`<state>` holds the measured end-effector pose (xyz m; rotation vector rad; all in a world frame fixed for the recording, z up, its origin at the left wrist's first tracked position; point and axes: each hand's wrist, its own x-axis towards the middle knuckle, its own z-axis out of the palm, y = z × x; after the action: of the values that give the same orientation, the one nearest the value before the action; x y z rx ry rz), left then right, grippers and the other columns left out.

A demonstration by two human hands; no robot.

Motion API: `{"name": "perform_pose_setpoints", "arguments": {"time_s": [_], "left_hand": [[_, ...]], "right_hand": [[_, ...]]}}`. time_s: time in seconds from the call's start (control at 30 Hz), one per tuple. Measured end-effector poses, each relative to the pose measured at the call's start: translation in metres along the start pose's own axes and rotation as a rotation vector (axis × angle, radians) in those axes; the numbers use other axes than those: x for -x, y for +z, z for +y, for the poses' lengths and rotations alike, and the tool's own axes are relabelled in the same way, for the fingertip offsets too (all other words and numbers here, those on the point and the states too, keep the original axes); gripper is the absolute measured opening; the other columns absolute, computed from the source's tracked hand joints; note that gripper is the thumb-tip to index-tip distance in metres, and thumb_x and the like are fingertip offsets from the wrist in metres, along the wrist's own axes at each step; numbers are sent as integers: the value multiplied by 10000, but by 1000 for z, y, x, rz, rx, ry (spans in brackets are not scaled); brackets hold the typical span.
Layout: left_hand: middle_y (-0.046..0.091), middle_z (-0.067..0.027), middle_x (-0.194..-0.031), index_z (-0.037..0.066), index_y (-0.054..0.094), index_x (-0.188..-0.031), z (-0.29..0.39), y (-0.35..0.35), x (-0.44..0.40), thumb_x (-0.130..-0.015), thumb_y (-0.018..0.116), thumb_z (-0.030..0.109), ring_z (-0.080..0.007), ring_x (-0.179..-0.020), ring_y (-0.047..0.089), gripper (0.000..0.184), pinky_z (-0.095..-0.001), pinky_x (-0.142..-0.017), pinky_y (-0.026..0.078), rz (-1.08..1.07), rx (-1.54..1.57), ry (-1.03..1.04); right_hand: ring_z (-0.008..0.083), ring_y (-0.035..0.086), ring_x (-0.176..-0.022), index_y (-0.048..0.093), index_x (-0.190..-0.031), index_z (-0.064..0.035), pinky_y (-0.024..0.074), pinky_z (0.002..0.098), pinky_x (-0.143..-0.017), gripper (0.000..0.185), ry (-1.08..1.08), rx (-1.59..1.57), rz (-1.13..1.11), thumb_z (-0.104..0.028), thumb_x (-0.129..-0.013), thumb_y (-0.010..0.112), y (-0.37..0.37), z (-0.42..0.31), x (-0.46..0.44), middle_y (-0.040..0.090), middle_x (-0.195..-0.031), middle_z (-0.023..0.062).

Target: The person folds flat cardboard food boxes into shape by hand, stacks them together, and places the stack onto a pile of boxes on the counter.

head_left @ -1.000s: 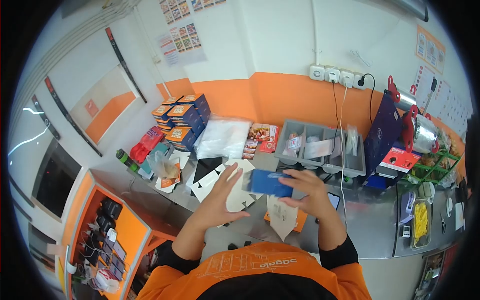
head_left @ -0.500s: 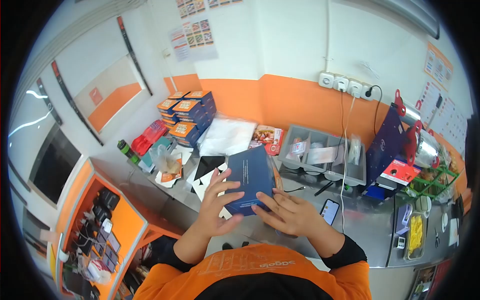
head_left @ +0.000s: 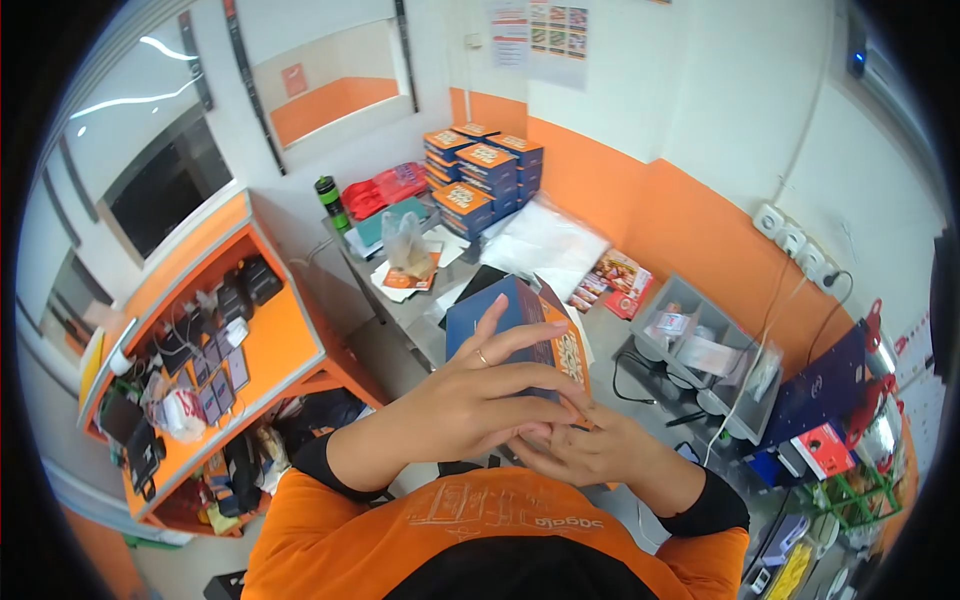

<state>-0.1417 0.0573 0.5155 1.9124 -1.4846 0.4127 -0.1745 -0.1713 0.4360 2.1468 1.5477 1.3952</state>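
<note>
A blue and orange printed box (head_left: 490, 306) is held up in front of my chest, above the metal counter. Across its near side lies my left hand (head_left: 490, 385), a ring on one finger, with its fingers apart and bent against the box. My right hand (head_left: 575, 445) is at the lower right of the box, its curled fingers meeting my left fingertips at the box edge. Part of the box is hidden behind my hands.
Stacked boxes (head_left: 487, 167), a clear plastic pack (head_left: 545, 245) and a bagged item (head_left: 408, 247) lie at the back. To the right stands a grey divided tray (head_left: 700, 350) with cables near it. An orange shelf (head_left: 285, 345) with phones is at the left.
The view has turned left. The flat blue piece now shows as a box with an orange side, and my left hand has moved across it to meet my right.
</note>
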Motion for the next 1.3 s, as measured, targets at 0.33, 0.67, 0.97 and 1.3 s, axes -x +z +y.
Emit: {"name": "perform_pose_setpoints", "arguments": {"time_s": [0.33, 0.67, 0.97, 1.3], "left_hand": [[651, 6, -1207, 85, 703, -1073, 5, -27, 32, -821, 794, 150, -352, -1451, 400, 275, -697, -1184, 170, 42, -75, -136], [674, -4, -1190, 118, 726, -895, 8, -58, 88, -809, 795, 117, -374, -1424, 442, 111, -671, -1191, 211, 241, -278, -403], [686, -93, -1166, 43, 744, -911, -97, 39, 385, -840, 723, 103, -335, -1251, 573, 95, -667, -1025, 385, 22, -980, -1796], [434, -166, -1521, 140, 498, -1435, -100, 54, 383, -752, 857, 217, -427, -1352, 484, 775, -642, -1084, 353, 374, -564, -1505]], "right_hand": [[218, 149, -1542, 719, -1124, -263, 539, 445, -1069, 279, -139, -197, 64, -157, -867, 704, 39, 2, -24, 538, -1385, 101], [129, 531, -1159, 700, -1129, -168, 457, 494, -1155, 251, -249, -296, -36, -159, -884, 646, 45, 13, -63, 653, -1313, 19], [137, 554, -1117, 690, -1143, -118, 436, 514, -1170, 275, -205, -424, 20, -127, -873, 639, 63, 5, -66, 650, -1306, 51], [217, 605, -1054, 698, -1174, -120, 501, 476, -1052, 378, 54, -704, -206, -187, -808, 764, 92, 11, -69, 665, -1266, 69]]}}
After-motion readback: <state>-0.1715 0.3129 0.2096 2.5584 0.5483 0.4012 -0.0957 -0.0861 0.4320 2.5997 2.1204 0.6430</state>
